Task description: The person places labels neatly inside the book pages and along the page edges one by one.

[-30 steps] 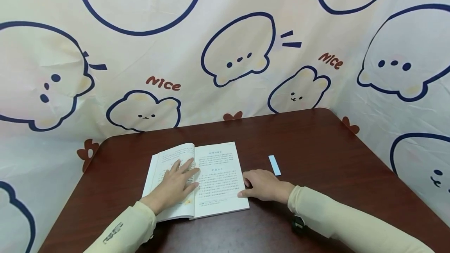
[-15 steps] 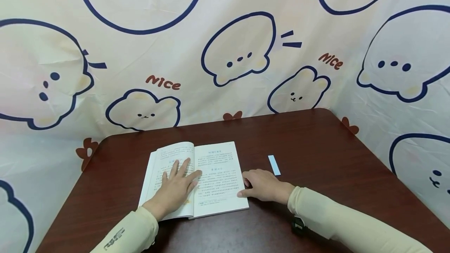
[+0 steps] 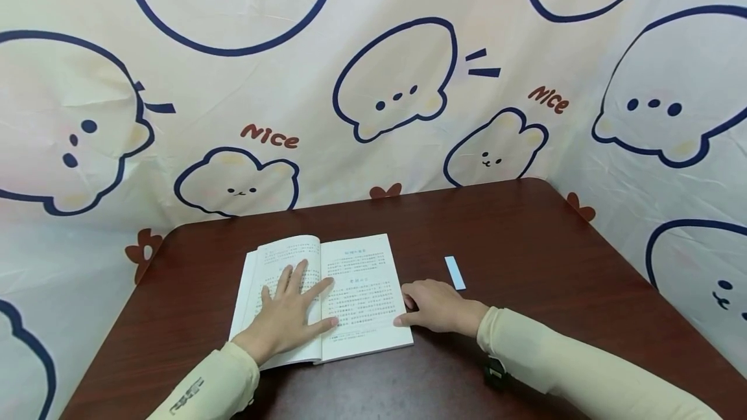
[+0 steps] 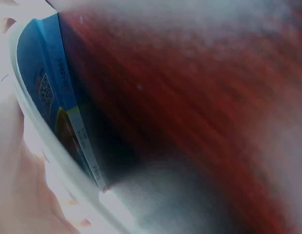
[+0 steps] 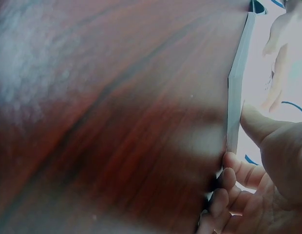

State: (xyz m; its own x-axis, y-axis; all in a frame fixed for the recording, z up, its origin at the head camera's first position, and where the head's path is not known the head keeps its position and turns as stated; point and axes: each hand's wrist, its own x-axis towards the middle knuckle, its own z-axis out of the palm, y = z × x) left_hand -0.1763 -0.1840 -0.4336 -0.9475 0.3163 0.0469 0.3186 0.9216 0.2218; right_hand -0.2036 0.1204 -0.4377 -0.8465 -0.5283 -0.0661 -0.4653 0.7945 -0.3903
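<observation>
An open book (image 3: 362,306) lies on the dark wooden table, printed pages up. My left hand (image 3: 281,317) rests spread over the left page, with thumb and index finger reaching across the centre fold onto the right page. At the right margin, my right hand (image 3: 436,306) holds the book's edge: the thumb lies on the page, and in the right wrist view the curled fingers (image 5: 230,161) meet the edge of the page block (image 5: 235,87). The left wrist view shows the book's blue cover (image 4: 48,73) beneath the curved left pages.
A light blue paper strip (image 3: 454,273) lies on the table (image 3: 513,232), just beyond the right hand. Behind and to the right hangs a pale cloth (image 3: 327,167) printed with cartoon outlines. A dark wrist device (image 3: 495,371) shows under the right sleeve.
My left hand has slid slightly left and its fingers have spread wider on the left page, which lies a little flatter. The right hand keeps its place at the book's edge.
</observation>
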